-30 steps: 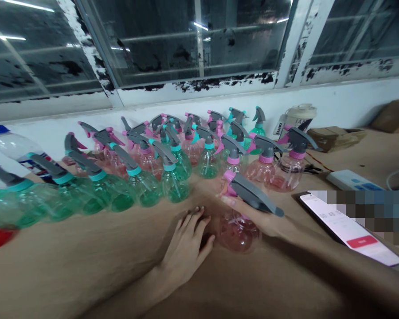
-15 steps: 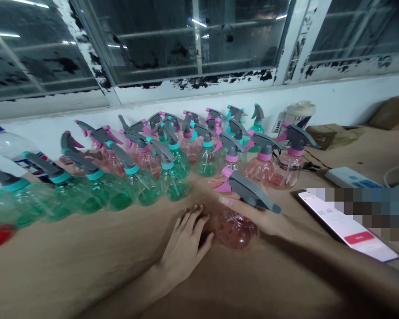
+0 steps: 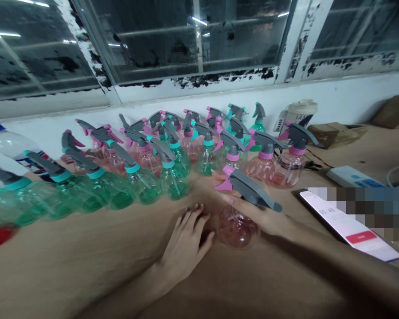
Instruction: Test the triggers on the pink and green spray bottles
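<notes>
**Right hand round a pink spray bottle, left hand flat beside it**

Just right of the frame's centre, we see the pink spray bottle (image 3: pixel 239 230) standing on the table (image 3: pixel 86 266), its grey spray head slanting down to the right and its pink trigger pointing left. Our right hand (image 3: pixel 267 217) comes in from the lower right, with its fingers curled round the bottle's neck, below the spray head. Our left hand (image 3: pixel 186 243), at lower centre, lies palm down on the wood, fingers loosely spread and grasping nothing, just beside the bottle.

From the left edge to the middle, we have a row of green spray bottles (image 3: pixel 148 190); more pink and green ones crowd behind it. At right we see a lit phone (image 3: pixel 352 226), and above it a white device (image 3: pixel 354 176). A coffee cup (image 3: pixel 302 113) stands at upper right, near the wall.
</notes>
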A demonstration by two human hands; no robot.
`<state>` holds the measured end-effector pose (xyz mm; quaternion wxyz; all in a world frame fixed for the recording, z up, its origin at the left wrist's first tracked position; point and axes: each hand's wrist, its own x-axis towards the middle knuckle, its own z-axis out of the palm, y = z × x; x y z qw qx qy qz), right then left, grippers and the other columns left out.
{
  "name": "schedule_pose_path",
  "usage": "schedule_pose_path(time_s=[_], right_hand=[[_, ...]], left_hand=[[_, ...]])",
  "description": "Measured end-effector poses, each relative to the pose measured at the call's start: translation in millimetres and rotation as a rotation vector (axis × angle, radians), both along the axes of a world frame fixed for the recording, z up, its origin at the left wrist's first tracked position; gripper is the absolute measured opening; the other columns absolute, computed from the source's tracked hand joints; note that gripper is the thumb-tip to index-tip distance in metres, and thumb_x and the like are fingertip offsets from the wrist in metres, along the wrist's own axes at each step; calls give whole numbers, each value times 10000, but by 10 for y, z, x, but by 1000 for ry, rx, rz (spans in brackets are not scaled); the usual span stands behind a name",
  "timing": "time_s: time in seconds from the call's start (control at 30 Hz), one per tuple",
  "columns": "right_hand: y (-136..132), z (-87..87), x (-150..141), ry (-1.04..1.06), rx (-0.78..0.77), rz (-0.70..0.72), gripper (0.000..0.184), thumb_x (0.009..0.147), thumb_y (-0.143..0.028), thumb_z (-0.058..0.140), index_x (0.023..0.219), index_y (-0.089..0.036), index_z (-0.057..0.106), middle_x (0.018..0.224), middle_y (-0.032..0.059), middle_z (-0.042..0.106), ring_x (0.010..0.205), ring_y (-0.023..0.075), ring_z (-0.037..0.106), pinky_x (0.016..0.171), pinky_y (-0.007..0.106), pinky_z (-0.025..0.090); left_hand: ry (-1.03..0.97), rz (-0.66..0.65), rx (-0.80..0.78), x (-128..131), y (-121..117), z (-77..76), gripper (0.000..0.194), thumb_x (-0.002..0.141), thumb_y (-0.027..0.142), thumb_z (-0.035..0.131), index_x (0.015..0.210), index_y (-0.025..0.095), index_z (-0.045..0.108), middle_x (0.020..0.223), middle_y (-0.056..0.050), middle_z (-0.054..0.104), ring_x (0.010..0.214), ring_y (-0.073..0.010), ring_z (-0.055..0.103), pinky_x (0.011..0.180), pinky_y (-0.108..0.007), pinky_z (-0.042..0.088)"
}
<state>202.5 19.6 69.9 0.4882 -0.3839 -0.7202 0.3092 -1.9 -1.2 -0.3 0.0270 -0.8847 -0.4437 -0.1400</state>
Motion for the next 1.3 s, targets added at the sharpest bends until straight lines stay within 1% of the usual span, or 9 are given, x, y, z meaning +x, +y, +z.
schedule_pose_path(time_s=[0.13,0.27,0.4,0.53,0.77,0.93,1.03,1.17,1.3], right_hand=[[-6,34,-3,11,7,25,59,811,-293,557,798,-236,554,805,8,613,786,176,598,762,344,472],[-16,78,-23,12,46,7,55,808,-281,551,764,-249,559,828,4,631,749,169,599,691,322,483],[-18,84,-35,-20,29,-26,112,810,-358,575,766,-258,556,724,-14,608,615,148,562,586,299,471],[-29,89,-30,-69,28,-70,192,804,-397,579,689,-261,505,627,-25,542,567,147,524,581,307,461],[-31,87,-8,-79,6,-35,190,812,-422,562,720,-255,556,652,-9,559,557,147,511,579,304,461],[-24,54,0,-91,-32,-16,181,807,-433,572,761,-258,580,695,5,581,613,164,536,640,325,482],[-22,47,-4,-74,-4,-46,180,785,-410,603,719,-254,542,662,-4,551,602,162,525,621,321,477],[-9,44,-12,-57,61,-63,156,765,-372,625,779,-240,543,677,-15,538,581,146,501,593,310,464],[-1,45,-23,-64,44,-75,154,768,-369,607,781,-224,557,607,-33,498,530,135,475,543,297,448]], left_hand=[[-2,0,-3,-4,-1,5,319,894,271,511,1187,146,512,1311,-141,504,1242,-294,434,988,-507,388],[-4,3,-11,4,5,13,313,894,268,509,1181,144,514,1300,-147,514,1231,-300,445,972,-505,400],[-14,-1,-8,11,9,21,315,892,268,503,1185,152,513,1296,-143,516,1219,-301,457,960,-504,410],[-23,-8,-6,5,6,29,302,896,276,491,1171,154,521,1295,-141,514,1210,-296,463,950,-494,418],[-7,3,-19,2,7,26,310,898,277,498,1179,147,517,1304,-139,505,1211,-290,455,966,-490,399],[-7,-1,-21,15,8,28,317,896,271,499,1188,146,511,1310,-142,498,1214,-294,450,965,-495,398],[-2,6,-22,12,4,23,316,895,272,502,1185,146,513,1317,-143,493,1219,-299,446,965,-500,396],[-11,0,-16,4,5,19,318,896,272,501,1188,147,511,1318,-142,492,1219,-296,445,965,-495,398],[-19,-1,-18,7,12,14,318,898,271,497,1190,147,509,1318,-141,492,1225,-290,441,971,-487,396]])
